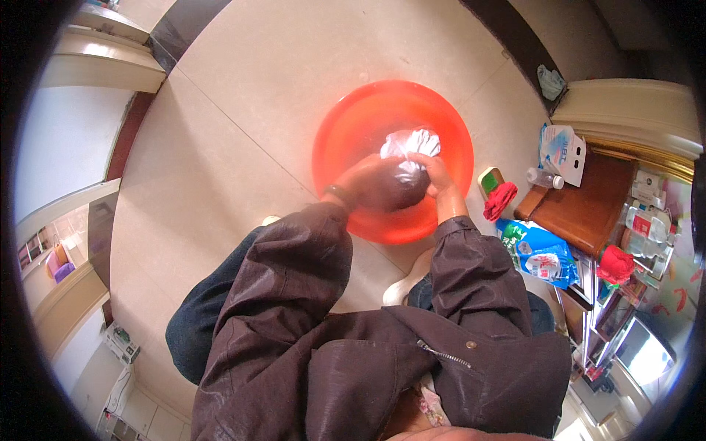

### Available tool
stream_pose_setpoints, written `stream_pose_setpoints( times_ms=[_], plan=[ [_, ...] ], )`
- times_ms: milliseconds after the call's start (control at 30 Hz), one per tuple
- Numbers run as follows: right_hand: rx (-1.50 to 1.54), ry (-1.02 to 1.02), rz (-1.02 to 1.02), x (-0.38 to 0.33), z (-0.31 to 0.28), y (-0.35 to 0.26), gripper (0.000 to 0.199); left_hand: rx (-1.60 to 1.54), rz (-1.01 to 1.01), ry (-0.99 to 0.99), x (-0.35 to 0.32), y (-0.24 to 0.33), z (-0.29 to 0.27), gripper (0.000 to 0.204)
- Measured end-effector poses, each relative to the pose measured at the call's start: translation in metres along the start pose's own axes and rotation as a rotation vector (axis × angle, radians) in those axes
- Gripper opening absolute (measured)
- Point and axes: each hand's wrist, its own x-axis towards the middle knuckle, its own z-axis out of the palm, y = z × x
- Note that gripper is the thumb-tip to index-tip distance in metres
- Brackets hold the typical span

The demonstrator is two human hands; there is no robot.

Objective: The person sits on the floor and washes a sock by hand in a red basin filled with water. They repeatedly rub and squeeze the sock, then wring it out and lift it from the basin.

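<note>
A round orange-red basin (329, 121) stands on the tiled floor in front of me, with dark liquid in it. Over its middle, a bunched, wet-looking white cloth (412, 142) is gathered between both hands. My left hand (364, 178) reaches in from the left and is closed on the cloth's near left side; its fingertips are partly hidden. From the right, my right hand (438, 176) grips the cloth's near edge with curled fingers. Below the cloth is a dark rounded patch, and I cannot tell whether it is fabric or water.
Right of the basin lie a soap-like green block in a pale dish (490, 178), a red scrunched cloth (500, 200) and a blue detergent bag (540, 253). A clear bottle (544, 178) and a white-blue package (562, 154) lie by a brown wooden piece (588, 198).
</note>
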Motion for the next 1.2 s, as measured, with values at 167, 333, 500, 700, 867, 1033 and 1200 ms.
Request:
stream_pose_setpoints(
  times_ms=[167, 333, 500, 700, 867, 1033, 1200],
  plan=[
    [-0.122, 0.531, -0.205, 0.022, -0.035, 0.019, 0.034, -0.216, -0.249, 0.549, 0.017, -0.017, -0.019, 0.036],
    [-0.132, 0.647, -0.225, 0.029, -0.041, 0.049, 0.049, 0.182, -0.086, 0.704, 0.037, -0.039, -0.015, 0.035],
    [0.289, 0.370, 0.078, 0.046, -0.055, 0.065, 0.049, 0.414, 0.302, 0.605, 0.029, -0.012, 0.068, 0.033],
    [0.359, 0.110, 0.000, 0.039, -0.022, 0.068, 0.042, 0.735, 0.001, 0.355, 0.016, 0.039, 0.089, 0.029],
    [0.287, 0.189, -0.038, 0.030, 0.017, 0.052, 0.041, 0.592, 0.256, 0.887, 0.015, 0.060, 0.082, 0.031],
    [0.311, 0.164, -0.017, 0.028, 0.019, 0.042, 0.040, 0.745, -0.053, 0.491, 0.010, 0.061, 0.098, 0.032],
    [0.132, 0.356, -0.209, 0.018, 0.030, 0.047, 0.040, 0.472, 0.102, 0.735, 0.018, 0.025, 0.015, 0.028]
  ],
)
